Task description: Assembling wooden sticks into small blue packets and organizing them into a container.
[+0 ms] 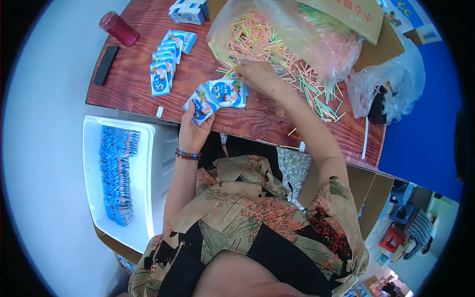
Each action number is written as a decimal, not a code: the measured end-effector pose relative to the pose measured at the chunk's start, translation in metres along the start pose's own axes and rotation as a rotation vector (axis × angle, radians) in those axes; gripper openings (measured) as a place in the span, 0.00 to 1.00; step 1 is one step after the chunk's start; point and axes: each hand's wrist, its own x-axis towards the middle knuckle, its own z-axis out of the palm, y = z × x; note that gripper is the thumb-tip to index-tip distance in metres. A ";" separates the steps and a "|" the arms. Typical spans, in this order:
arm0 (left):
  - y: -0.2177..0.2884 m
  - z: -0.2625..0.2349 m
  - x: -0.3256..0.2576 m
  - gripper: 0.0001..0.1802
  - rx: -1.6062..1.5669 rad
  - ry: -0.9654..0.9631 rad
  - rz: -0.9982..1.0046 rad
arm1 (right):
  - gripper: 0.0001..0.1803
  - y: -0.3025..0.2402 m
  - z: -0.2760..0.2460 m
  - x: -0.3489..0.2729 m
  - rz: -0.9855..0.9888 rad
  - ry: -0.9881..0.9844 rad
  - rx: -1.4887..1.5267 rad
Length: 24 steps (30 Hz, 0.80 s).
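Note:
My left hand (194, 131) grips a small blue-and-white packet (202, 105) at the table's front edge. Partly behind it, another such packet (228, 94) lies on the wood. My right hand (260, 76) reaches over the near side of a loose heap of thin pink, yellow and green sticks (264, 42). Its fingers are curled together, and whatever they pinch is hidden; a few sticks lie beside the fingertips. A fanned row of similar packets (161, 76) rests on the table left of my hands.
The reddish wooden table (133, 89) also bears a phone-like black slab (106, 65), a red cylindrical container (118, 28) and stacked packets (189, 12). Clear plastic bags (326, 49) and a cardboard box (366, 22) stand beyond. Below left, a white foam box (148, 173) holds packed packets.

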 end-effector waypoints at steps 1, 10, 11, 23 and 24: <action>0.001 0.002 -0.001 0.15 -0.001 0.002 -0.001 | 0.07 0.002 0.000 0.005 -0.016 -0.047 -0.056; 0.003 -0.006 0.003 0.19 -0.069 -0.046 -0.013 | 0.07 0.002 -0.038 -0.011 0.214 -0.103 0.113; 0.003 -0.007 0.003 0.19 -0.076 -0.043 -0.015 | 0.07 0.002 -0.044 -0.016 0.332 -0.138 0.188; -0.001 -0.004 0.005 0.17 -0.065 -0.025 -0.010 | 0.06 0.005 -0.016 -0.040 0.364 -0.138 -0.047; -0.003 -0.005 0.006 0.17 -0.090 -0.027 -0.008 | 0.06 0.010 -0.019 -0.041 0.366 -0.166 -0.053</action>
